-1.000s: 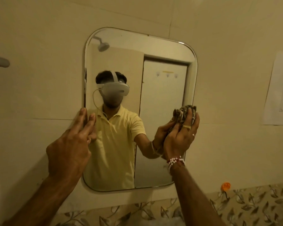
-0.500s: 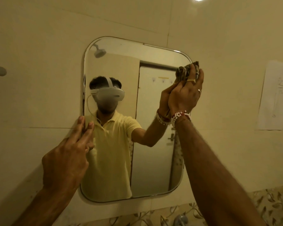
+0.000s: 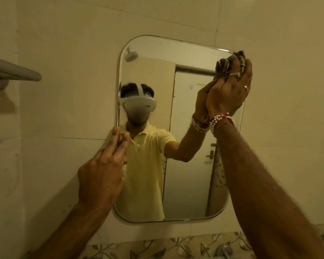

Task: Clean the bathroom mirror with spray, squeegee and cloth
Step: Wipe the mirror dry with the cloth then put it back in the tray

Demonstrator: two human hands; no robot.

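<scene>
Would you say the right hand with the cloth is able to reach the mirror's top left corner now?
Probably yes: the right hand holds the cloth at the top right corner of the mirror, nothing crosses the glass between, and the left hand rests lower down the left edge.

A home bathroom — tiled wall (image 3: 73, 71), mirror (image 3: 187, 193) reflecting a shower head (image 3: 131, 55).
</scene>
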